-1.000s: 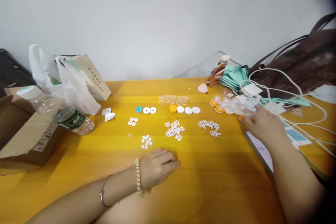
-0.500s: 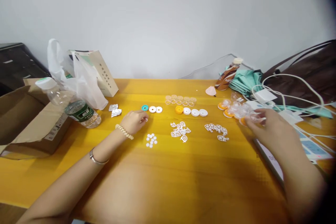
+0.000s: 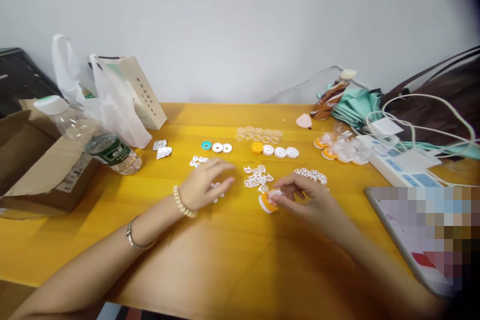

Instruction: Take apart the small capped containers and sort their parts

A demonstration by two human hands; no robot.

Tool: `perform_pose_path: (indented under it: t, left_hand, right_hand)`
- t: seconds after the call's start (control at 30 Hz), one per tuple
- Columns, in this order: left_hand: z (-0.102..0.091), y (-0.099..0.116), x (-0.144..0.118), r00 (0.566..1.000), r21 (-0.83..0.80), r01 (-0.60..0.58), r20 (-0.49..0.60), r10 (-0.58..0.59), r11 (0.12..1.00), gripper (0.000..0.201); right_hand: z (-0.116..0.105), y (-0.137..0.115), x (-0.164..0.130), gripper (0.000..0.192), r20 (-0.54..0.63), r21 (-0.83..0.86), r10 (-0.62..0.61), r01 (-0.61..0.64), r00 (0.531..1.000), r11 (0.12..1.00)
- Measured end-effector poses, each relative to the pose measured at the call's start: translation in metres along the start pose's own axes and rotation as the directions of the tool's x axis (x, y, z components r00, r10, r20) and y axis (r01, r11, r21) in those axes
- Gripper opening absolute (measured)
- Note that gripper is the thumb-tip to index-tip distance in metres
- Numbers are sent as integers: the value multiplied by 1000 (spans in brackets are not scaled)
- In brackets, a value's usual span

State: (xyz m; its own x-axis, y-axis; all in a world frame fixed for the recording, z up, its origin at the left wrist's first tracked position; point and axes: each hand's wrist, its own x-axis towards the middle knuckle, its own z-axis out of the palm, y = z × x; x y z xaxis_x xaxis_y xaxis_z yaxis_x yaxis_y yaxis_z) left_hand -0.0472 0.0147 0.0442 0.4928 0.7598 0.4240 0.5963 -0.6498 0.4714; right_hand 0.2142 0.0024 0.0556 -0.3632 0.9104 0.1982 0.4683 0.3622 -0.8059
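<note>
At far left a cardboard box is seen on the yellow table, with a clear water bottle lying across it and a white plastic bag behind. Two foil scraps are found just right of the bottle. Next come a teal ring and two white rings in a row. The left hand is laid palm down on the table, fingers loosely spread and curled over a small cluster of white discs; whether a disc is pinched cannot be told. More small white discs are seen just beyond its fingertips. A pile of white lattice pieces is placed between the two hands. The right hand is closed on a small orange cap, held at the fingertips just above the table, at the hand's left edge and near the lattice pile. A second lattice pile lies just behind that hand. Further back an orange cap with white caps and clear rings are lined up. At right a heap of clear-and-orange capsules, a power strip and a brown bag are seen.
</note>
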Motion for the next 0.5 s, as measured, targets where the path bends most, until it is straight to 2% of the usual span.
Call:
perform_pose_path:
  t: [0.03,0.1,0.17,0.23,0.3,0.37,0.5]
  left_hand:
    - [7,14,-4,998,-137,18,69,-9,990,36]
    - [22,39,-14,980,-357,143,180,-82,923,60]
    - [39,55,-24,930,-485,341,297,-215,805,51]
    - [52,61,-31,893,-554,447,324,-313,702,34]
    - [60,61,-35,893,-576,449,297,-338,682,27]
    - [61,59,-37,911,-544,408,298,-285,733,28]
    - [57,57,-37,930,-482,296,342,-134,824,31]
  right_hand:
    - [7,-3,0,21,2,112,35,-35,999,993]
    - [23,-7,-2,26,6,345,106,-101,994,933]
    - [38,-9,-5,31,23,496,174,-162,984,853]
    - [51,-8,-10,34,66,562,224,-222,972,797]
    - [60,-5,-17,37,126,590,233,-262,964,764]
    - [63,0,-23,39,159,616,202,-257,966,744]
    - [61,6,-33,49,86,651,137,-160,987,742]
